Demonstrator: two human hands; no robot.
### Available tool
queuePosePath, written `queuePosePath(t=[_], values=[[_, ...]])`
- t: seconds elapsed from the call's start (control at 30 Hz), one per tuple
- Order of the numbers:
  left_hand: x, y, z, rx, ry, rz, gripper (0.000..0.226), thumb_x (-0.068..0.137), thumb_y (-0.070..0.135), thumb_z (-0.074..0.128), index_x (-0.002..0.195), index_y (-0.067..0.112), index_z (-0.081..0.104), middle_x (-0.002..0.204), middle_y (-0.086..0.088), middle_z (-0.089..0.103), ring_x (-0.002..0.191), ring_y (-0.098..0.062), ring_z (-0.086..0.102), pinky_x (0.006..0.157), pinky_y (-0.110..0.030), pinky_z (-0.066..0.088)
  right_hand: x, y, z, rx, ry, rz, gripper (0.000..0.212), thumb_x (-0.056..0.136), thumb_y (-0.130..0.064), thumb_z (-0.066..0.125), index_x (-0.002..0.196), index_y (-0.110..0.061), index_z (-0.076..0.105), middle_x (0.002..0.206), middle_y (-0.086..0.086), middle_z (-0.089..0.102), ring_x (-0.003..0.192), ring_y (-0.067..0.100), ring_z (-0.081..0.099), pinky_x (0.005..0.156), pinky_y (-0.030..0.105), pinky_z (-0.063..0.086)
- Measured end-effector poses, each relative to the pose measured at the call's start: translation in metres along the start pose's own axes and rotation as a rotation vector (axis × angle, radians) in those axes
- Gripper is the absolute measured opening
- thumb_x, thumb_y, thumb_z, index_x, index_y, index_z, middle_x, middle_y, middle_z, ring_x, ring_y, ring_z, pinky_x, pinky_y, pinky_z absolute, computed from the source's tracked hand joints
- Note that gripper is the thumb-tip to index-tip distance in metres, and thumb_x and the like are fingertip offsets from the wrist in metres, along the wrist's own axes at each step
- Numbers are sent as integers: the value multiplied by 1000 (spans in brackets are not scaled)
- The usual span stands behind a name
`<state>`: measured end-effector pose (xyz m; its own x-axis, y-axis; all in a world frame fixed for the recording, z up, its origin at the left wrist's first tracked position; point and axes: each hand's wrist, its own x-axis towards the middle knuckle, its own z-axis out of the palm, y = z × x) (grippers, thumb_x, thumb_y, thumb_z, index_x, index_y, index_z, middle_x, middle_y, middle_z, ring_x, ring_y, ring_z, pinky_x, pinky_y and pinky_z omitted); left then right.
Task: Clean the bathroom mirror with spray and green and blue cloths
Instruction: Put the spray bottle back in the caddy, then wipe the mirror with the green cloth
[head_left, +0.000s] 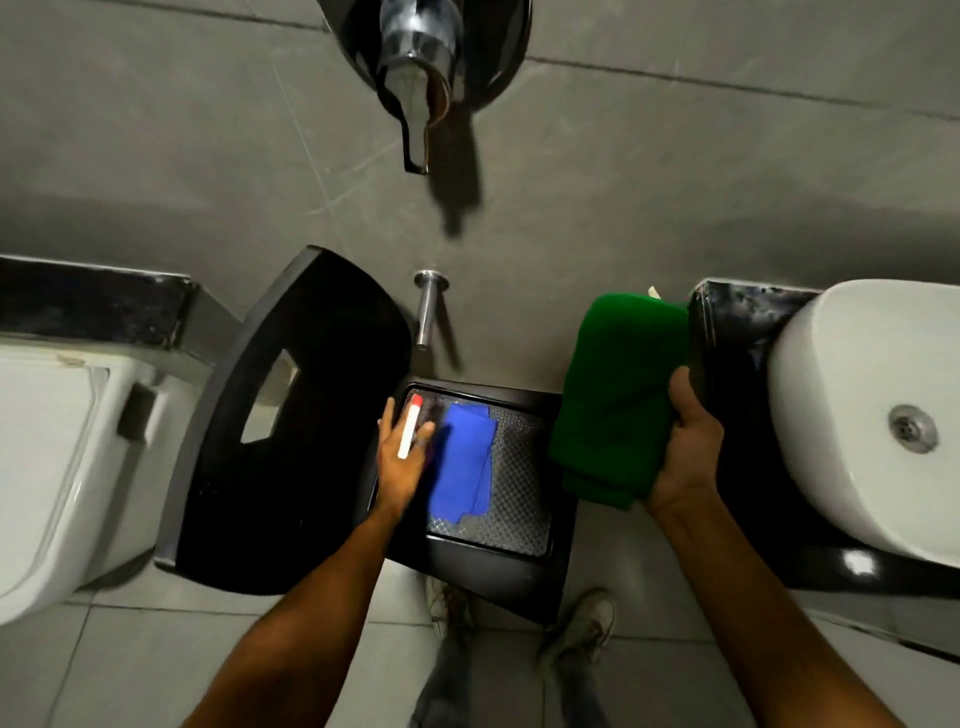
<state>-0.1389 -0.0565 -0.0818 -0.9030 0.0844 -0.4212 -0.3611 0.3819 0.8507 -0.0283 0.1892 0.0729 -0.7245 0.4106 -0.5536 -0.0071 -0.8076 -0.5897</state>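
My left hand (399, 457) is wrapped around a slim white spray bottle (409, 428) with a red cap, held over the left side of a black bin (540, 571). A blue cloth (464, 464) lies flat on the patterned surface inside that bin, just right of the hand. My right hand (685, 447) grips a folded green cloth (618, 395), which hangs in the air right of the bin and beside the black counter. No mirror shows in this view.
A black lid (291, 426) leans against the wall left of the bin. A white toilet (57, 457) stands at far left. A white basin (872, 410) sits on a black counter (727, 332) at right. Chrome tap fittings (415, 67) stick out of the grey wall.
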Motion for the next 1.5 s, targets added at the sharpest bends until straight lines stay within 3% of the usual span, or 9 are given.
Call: queuePosePath(t=[0.23,0.4,0.67,0.87,1.03,1.17,1.3,1.4,1.5], values=[[2,-25,3,-102,23,-324,105,94,26,73,165,6,-1,174,-15,13,161,-32,19,132,-46,18,15,12,-2,-35,43,13,47,95,-50,47,100,-18,81,109,11,78,96,31,75,78,50,61],[-53,-26,13,-43,1,-495,76,91,23,77,147,-14,42,149,-34,53,139,-42,54,118,-46,42,-5,12,16,-8,37,58,53,96,-49,43,93,-14,82,97,12,79,83,29,77,76,51,62],[-98,167,47,106,-198,263,79,99,32,65,162,6,27,173,-11,22,164,-22,9,131,-30,11,-63,-81,57,76,-15,-119,58,90,-52,50,125,-9,67,116,16,72,105,37,66,108,54,41],[-125,341,56,176,-220,1022,72,99,33,63,161,14,32,174,1,20,164,-14,2,132,-32,13,-108,-185,71,138,-27,-366,51,93,-50,48,114,-10,72,108,16,74,94,35,69,97,48,48],[-151,511,74,310,12,1508,71,100,44,51,162,16,31,174,-4,19,163,-21,2,132,-39,11,-138,-307,90,125,-81,-656,56,94,-49,49,128,-7,63,103,16,71,90,35,64,84,42,49],[-176,652,74,422,275,1688,73,100,49,40,163,14,28,174,-8,15,161,-24,-4,131,-38,-2,-154,-413,150,55,-91,-906,54,94,-44,54,131,-5,61,100,14,67,85,29,61,80,39,48],[-205,767,78,526,421,1687,75,104,51,34,166,17,9,176,-8,-1,160,-22,-16,131,-39,-10,-178,-520,222,-168,-57,-1192,58,101,-42,46,150,-13,39,141,20,55,127,37,54,114,52,39],[-213,817,91,624,474,1662,78,104,53,31,166,16,2,176,-9,-6,162,-25,-16,131,-40,-10,-187,-580,272,-491,197,-1509,65,105,-38,37,160,-23,6,169,8,8,155,27,15,126,48,16],[-221,861,102,658,528,1652,79,104,57,25,166,18,-4,175,-8,-13,160,-26,-20,132,-42,-12,-197,-636,329,-842,428,-1774,67,105,-40,31,159,-19,-3,169,7,-7,156,22,-6,126,39,-3]])
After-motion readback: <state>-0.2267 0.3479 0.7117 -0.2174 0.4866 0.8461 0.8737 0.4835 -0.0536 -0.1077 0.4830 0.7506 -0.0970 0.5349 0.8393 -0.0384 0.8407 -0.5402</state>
